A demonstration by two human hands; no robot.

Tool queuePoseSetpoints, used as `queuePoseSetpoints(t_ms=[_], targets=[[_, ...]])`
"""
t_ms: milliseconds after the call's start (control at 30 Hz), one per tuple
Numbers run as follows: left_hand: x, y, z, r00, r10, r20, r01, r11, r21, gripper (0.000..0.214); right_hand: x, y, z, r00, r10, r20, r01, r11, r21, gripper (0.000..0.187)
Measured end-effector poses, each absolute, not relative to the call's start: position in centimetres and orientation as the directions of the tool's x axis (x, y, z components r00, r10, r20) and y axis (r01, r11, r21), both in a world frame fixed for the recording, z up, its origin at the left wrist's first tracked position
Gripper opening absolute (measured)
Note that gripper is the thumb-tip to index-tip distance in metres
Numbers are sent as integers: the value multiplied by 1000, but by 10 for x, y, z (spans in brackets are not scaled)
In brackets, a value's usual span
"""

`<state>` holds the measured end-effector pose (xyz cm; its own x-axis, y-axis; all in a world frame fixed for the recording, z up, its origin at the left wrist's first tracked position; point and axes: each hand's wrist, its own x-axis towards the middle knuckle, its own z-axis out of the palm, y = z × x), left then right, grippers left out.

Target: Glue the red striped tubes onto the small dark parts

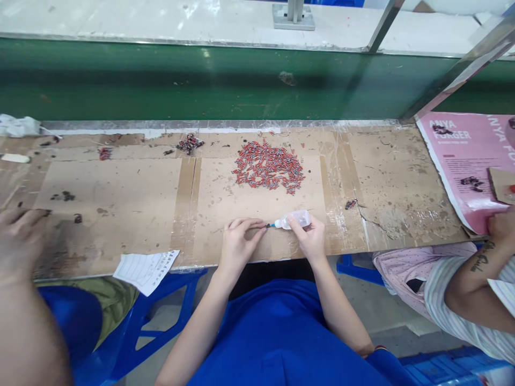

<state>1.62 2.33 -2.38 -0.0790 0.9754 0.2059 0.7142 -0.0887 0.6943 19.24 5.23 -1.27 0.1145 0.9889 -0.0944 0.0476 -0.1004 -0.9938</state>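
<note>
My right hand (311, 238) is closed around a small clear squeeze bottle (298, 220), which lies nearly level with its thin blue-green tip pointing left. At that tip, the fingertips of my left hand (240, 238) pinch a tiny dark piece (267, 225), too small to name. Beyond both hands, a wide pile of small red and dark parts (269, 166) is spread over the cardboard.
Cardboard (221, 203) taped in sections covers the bench. Co-workers' arms reach in at left (18, 236) and right (502, 225). A pink printed sheet (446, 171) lies right, a paper slip (147, 271) hangs at the front edge, and a green belt (201, 80) runs behind.
</note>
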Motion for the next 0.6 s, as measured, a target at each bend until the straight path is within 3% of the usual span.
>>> queuePoseSetpoints(t_ms=[367, 500, 600], targets=[[16, 23, -24, -80, 981, 179, 724, -67, 687, 5, 195, 53, -15, 195, 976, -97, -23, -94, -995, 21], [14, 26, -17, -48, 991, 123, 670, -59, 740, 13, 202, 56, -16, 272, 959, -81, -129, -47, -990, 25], [4, 37, -6, -24, 995, 98, 602, -64, 796, 16, 208, 58, -16, 307, 951, -26, -106, 7, -994, 36]])
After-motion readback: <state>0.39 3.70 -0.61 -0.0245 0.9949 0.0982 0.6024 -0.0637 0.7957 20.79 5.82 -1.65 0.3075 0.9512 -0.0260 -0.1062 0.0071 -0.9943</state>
